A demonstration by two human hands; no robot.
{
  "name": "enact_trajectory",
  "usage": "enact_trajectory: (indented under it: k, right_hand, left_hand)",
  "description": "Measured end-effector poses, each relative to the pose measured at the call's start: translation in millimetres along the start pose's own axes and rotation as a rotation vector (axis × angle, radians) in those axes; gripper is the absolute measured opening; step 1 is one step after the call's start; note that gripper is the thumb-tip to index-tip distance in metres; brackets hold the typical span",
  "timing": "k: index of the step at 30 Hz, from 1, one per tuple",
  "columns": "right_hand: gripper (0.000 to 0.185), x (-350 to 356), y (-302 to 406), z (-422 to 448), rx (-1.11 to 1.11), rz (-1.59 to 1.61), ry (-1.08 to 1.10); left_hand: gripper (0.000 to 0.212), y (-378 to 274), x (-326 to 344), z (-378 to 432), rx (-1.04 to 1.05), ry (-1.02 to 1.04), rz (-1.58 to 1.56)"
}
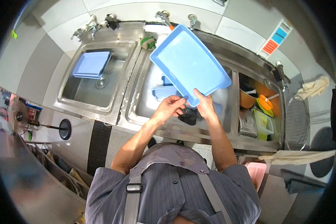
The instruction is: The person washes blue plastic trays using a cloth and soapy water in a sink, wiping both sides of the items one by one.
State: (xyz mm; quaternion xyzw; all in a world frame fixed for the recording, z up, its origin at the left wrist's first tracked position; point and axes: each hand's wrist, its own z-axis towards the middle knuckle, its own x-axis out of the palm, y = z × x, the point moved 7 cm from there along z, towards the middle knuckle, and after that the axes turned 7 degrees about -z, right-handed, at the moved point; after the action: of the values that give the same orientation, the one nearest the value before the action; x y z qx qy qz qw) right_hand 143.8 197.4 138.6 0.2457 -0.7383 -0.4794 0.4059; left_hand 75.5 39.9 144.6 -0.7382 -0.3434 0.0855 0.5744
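Note:
A light-blue rectangular plastic tray point(190, 60) is held tilted over the middle sink basin point(144, 107). My right hand point(205, 105) grips its near corner, thumb over the inside. Beside that corner is my left hand point(170, 107), fingers curled and thumb against them; whether it grips the tray's edge is unclear. Below, the basin holds cloudy, foamy water with another blue tray point(163, 92) partly in it, largely hidden by the raised one. A dark, wet-looking item point(189, 116) lies under my hands.
Blue trays point(91, 64) sit stacked in the left sink basin point(100, 96). The right basin holds an orange bowl point(265, 102), a clear container point(263, 123) and other ware. Taps point(163, 18) line the wall above a green scrubbing pad point(148, 43). A pedestal fan point(18, 116) stands left.

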Motion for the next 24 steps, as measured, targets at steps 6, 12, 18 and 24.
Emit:
enact_trajectory:
  k: [6, 12, 18, 24]
  right_hand:
    - [0.038, 28.9, -25.8, 9.3, 0.051, -0.173, 0.041]
    - [0.04, 85.2, -50.8, 20.2, 0.191, -0.242, 0.345]
    - [0.036, 100.1, -57.3, 13.0, 0.136, -0.494, 0.406]
    - [0.03, 58.2, -85.4, 10.3, 0.18, -0.637, 0.272]
  left_hand:
    - [0.04, 18.4, -11.0, 0.2, 0.096, -0.237, -0.08]
    - [0.031, 5.0, -71.9, -30.1, 0.228, -0.533, -0.338]
    - [0.026, -29.8, -151.4, -44.9, 0.364, -0.703, -0.411]
    - [0.028, -61.0, -286.9, -9.5, 0.383, -0.826, -0.528]
